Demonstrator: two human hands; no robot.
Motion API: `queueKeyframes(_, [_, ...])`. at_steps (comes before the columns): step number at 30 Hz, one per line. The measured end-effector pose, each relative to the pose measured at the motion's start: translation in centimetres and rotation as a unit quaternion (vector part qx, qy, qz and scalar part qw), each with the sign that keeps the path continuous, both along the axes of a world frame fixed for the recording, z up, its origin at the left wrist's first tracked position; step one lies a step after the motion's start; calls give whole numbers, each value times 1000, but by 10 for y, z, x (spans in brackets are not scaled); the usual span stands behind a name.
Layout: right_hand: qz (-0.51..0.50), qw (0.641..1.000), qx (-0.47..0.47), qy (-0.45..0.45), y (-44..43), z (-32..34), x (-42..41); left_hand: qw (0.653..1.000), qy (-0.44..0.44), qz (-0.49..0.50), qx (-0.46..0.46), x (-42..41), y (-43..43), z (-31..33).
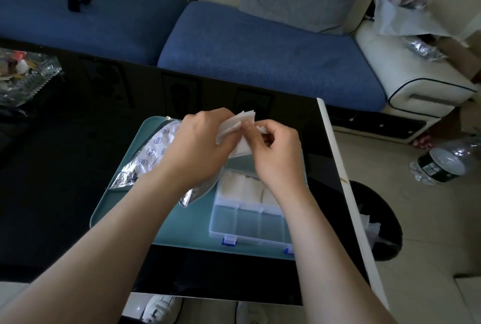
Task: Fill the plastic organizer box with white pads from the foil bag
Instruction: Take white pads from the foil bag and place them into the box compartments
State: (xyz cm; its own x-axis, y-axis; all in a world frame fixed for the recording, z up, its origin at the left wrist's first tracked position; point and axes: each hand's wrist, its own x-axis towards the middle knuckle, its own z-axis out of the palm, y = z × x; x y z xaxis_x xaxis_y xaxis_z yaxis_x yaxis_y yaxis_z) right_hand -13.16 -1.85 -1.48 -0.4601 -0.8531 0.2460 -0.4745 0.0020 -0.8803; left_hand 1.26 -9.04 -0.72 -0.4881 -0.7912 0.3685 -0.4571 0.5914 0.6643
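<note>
A clear plastic organizer box [248, 222] with blue latches sits on a teal tray [122, 206]. Its far compartments hold white pads [243, 187]; the near row shows bare. A crinkled foil bag [153, 153] lies on the tray to the left of the box, partly under my left forearm. My left hand [197, 146] grips a small stack of white pads [235, 123] above the box's far end. My right hand [276, 152] pinches one pad [243, 148] off that stack with thumb and fingers.
The tray rests on a glossy black table [65, 167] with a white right edge. A glass dish of scraps [23, 74] stands at far left. A blue sofa [260, 58] lies beyond. A black bin [377, 222] and a plastic bottle [442, 162] sit on the floor at right.
</note>
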Motion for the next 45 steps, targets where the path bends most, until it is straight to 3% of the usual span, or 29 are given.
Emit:
queueKeyframes(5, [-19,996,1,-89,6,10,-6,1000,23,6,8,-10,6,3])
queueKeyframes(8, [-39,986,6,-159,10,13,-11,994,66,11,91,-16,7,-3])
queueKeyframes(14, [-88,977,9,-192,15,12,-24,922,217,-8,322,-35,18,-11])
queueKeyframes(19, [-100,970,-19,-219,16,12,-28,885,248,10,394,-39,20,-10])
queueKeyframes(27, [-148,963,27,-223,25,17,-35,841,301,54,446,-37,21,-7])
queueKeyframes(33, [-64,946,67,-311,26,17,-34,840,315,68,436,-38,22,-4])
queueKeyframes(40, [-28,954,147,-259,27,14,-32,857,294,59,419,-38,25,-1])
queueKeyframes(45, [14,963,176,-203,23,15,-27,844,309,63,434,-38,25,1])
